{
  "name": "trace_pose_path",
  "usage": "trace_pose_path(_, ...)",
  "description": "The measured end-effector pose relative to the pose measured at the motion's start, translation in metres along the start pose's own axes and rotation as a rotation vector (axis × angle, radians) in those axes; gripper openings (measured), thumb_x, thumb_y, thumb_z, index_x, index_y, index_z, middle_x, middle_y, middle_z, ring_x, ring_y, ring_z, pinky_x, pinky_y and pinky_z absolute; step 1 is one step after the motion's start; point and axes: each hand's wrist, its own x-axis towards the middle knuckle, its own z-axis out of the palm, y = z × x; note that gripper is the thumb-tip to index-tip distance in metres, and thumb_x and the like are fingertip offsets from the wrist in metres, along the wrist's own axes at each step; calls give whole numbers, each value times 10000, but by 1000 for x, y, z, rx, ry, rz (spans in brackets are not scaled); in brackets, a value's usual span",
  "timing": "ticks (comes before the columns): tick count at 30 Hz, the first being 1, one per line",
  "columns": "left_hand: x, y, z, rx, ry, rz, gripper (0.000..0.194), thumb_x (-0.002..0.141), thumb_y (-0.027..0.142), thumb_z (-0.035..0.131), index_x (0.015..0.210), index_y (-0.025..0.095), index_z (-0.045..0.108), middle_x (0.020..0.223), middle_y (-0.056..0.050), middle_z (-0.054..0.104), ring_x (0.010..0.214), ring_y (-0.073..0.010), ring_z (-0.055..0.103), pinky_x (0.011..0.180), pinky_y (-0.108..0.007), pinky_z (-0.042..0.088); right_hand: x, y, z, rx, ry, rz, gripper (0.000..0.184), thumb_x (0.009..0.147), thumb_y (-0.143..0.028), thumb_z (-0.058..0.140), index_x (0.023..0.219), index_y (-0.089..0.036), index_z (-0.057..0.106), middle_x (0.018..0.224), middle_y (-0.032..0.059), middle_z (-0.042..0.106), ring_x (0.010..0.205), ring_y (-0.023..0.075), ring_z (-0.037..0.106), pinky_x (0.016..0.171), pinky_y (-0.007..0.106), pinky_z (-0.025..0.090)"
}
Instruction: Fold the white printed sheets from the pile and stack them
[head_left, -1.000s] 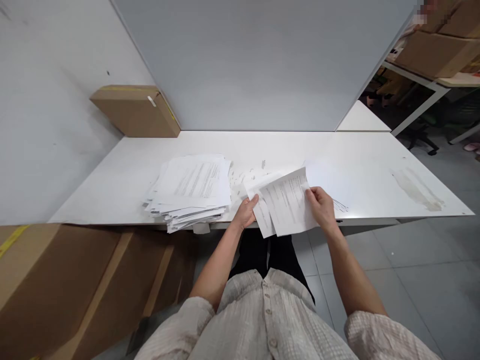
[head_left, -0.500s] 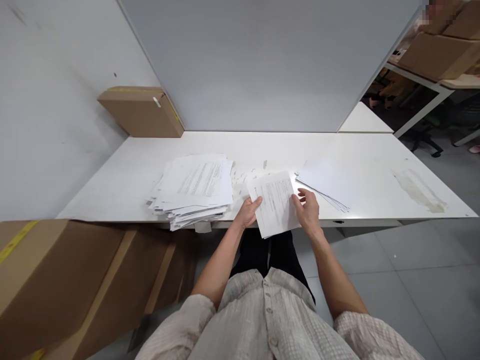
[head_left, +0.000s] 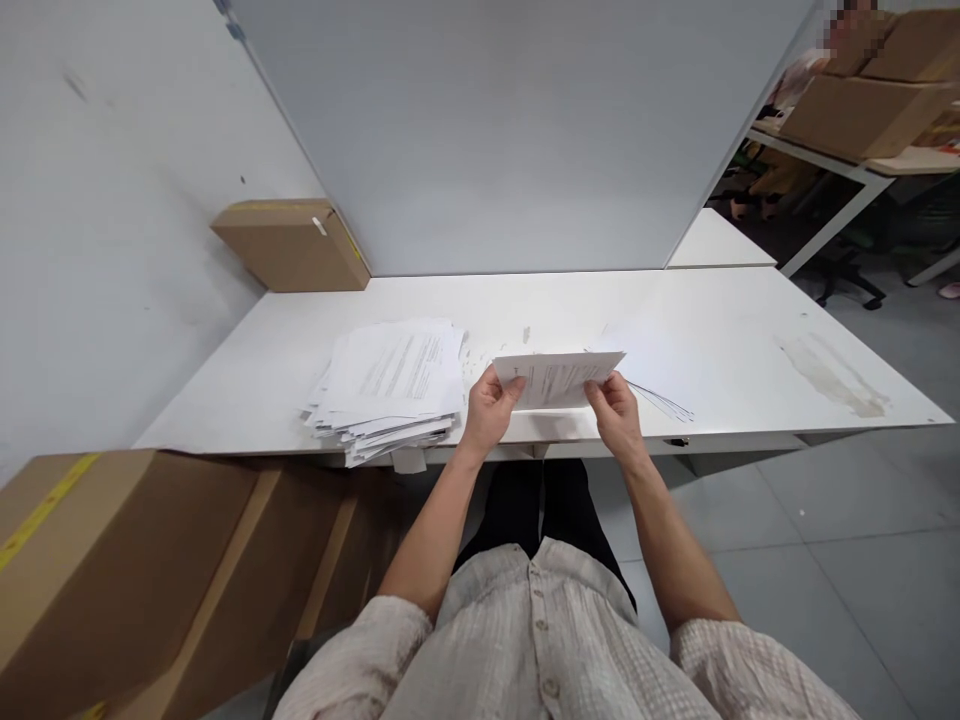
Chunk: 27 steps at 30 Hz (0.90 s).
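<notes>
A thin sheaf of printed sheets is held just above the front edge of the white table, lying nearly flat. My left hand pinches its left end and my right hand pinches its right end. An untidy pile of printed papers lies on the table to the left of my left hand. A flatter, smaller stack of sheets lies just behind my right hand.
Small paper scraps dot the table between the stacks. A cardboard box leans in the far left corner against the grey partition. Large cartons stand at my left, under the table edge. More boxes sit on a rack at the right.
The held sheets were brought together from a spread pair into one squared sheaf and tipped down from facing me to nearly flat. My right hand shifted left along it.
</notes>
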Motion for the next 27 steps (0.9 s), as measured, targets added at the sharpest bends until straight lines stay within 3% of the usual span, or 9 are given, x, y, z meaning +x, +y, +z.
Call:
trace_pose_path(5, -1, -21, -4, 25, -17, -13, 341, 771, 409, 657, 1035, 203, 594, 1068, -65, 665, 1059, -229, 582, 931, -325, 433, 1, 20, 2, -20, -30, 20, 317, 833, -485, 505, 1030, -237, 505, 1029, 68, 623, 966, 211, 581, 865, 375, 463)
trace_pose_path(11, -3, -18, -1, 20, -59, 17, 336, 824, 384, 595, 1120, 226, 577, 1156, -61, 629, 1129, -225, 547, 963, -316, 413, 3, 18, 0, -64, -17, 14, 312, 842, -486, 480, 1037, -243, 494, 1051, 72, 614, 972, 215, 573, 880, 390, 458)
trace_pose_path(22, -2, -24, -3, 38, -29, 26, 319, 831, 420, 582, 1069, 211, 618, 1020, -54, 671, 1080, -224, 566, 918, -306, 431, 2, 24, 1, -56, -34, 7, 275, 843, -459, 494, 1005, -237, 484, 975, 54, 618, 908, 198, 583, 793, 336, 473)
trace_pose_path(24, -1, -29, -3, -2, 18, 18, 300, 814, 432, 599, 1012, 208, 627, 1005, -50, 674, 1079, -228, 564, 924, -315, 429, 5, 18, -5, -135, -56, -14, 247, 857, -445, 474, 981, -231, 490, 935, 52, 618, 873, 199, 585, 755, 326, 470)
trace_pose_path(27, 1, -35, -6, -82, 84, 0, 319, 764, 419, 664, 1005, 219, 610, 1027, -49, 660, 1085, -222, 562, 959, -331, 406, 14, -11, -19, -457, -65, -130, 194, 885, -394, 436, 944, -224, 509, 863, 49, 614, 792, 198, 576, 697, 310, 441)
